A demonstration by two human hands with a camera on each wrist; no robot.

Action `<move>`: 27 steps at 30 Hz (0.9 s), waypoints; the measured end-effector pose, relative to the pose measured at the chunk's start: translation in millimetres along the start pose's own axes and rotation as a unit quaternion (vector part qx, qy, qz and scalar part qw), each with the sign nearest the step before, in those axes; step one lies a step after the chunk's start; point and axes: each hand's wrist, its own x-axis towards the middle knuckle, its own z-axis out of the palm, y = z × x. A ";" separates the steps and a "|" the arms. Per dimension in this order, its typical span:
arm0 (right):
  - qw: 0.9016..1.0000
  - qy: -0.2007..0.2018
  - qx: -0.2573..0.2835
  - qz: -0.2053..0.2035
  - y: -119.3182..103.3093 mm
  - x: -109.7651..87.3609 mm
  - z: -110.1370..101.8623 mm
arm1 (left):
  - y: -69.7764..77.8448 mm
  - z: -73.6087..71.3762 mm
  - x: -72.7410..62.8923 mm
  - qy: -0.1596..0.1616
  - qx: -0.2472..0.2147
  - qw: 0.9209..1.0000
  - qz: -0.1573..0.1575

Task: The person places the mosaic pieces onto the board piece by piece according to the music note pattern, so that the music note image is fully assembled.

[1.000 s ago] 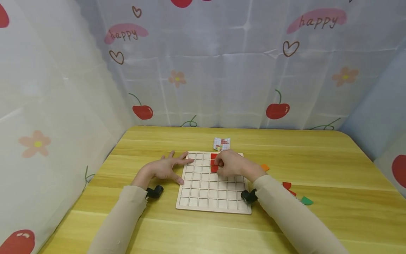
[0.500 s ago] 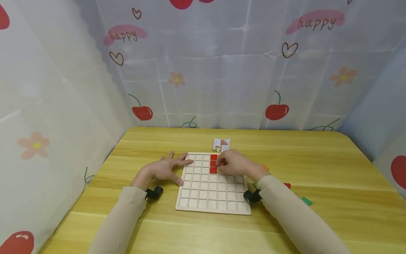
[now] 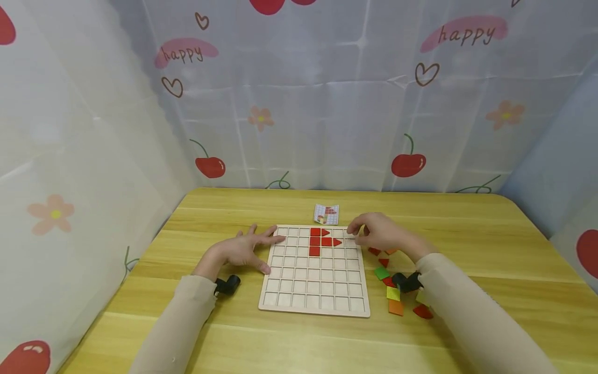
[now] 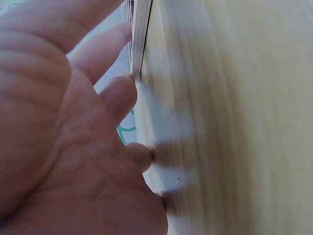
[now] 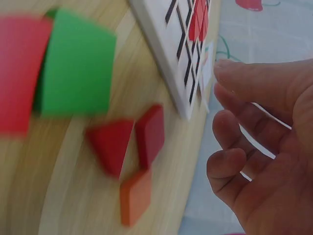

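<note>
A cherry-print curtain (image 3: 317,109) backs the table (image 3: 280,343). Mid-table, the pale gridded board (image 3: 299,280) bears red pieces (image 3: 315,241) toward its far edge; the left hand (image 3: 242,248), fingers spread, touches its left edge, likely steadying it. The right hand (image 3: 380,231), loosely curled, empty, hangs by its far right corner, loose pieces (image 3: 393,293) handy nearby.

So the pale wooden grid board (image 3: 300,285) is lying flat, left hand (image 3: 240,248) splayed at its left edge. Red tiles (image 3: 315,241) sit in its top three rows, four squares plus two right-pointing triangles. Right hand's (image 3: 378,231) by the board's top right corner, fingers loosely bent, and a bunch of colored loose pieces (image 3: 393,293) lie along its right side.
</note>
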 end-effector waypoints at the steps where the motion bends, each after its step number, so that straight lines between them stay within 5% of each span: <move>1: 1.000 -0.004 -0.001 0.002 3.2 -3.0 -2.4 | 0.0 -0.1 0.1 0.000 0.000 1.000 0.000; 12: 0.999 -0.044 0.011 0.021 27.7 -28.0 -14.2 | -2.7 -0.9 1.6 -0.001 -0.001 1.000 -0.004; 27: 0.998 -0.047 0.001 0.029 48.4 -24.3 -2.4 | -1.0 -0.7 0.9 -0.002 -0.005 1.000 0.002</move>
